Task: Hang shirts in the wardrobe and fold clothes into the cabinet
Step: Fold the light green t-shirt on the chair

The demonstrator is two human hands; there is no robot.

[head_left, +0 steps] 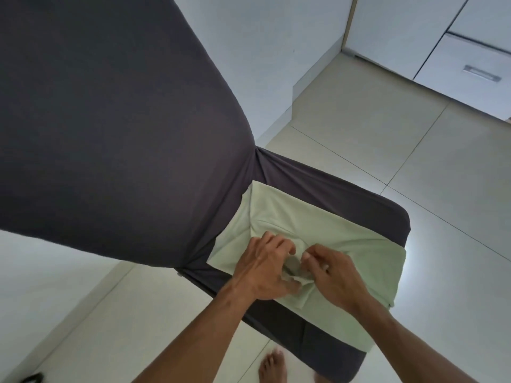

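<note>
Pinching the pale green shirt (318, 225) are left hand (265, 269) and right hand (336, 275).

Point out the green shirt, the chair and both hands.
green shirt (345, 244), head view, flat fabric right of the hands
chair (318, 178), head view, dark seat cover
left hand (265, 269), head view, back of hand
right hand (336, 275), head view, back of hand

A folded garment (318, 225) lies on the chair seat (345, 186), backrest (110, 120) to its left, cabinet (475, 56) behind
</note>
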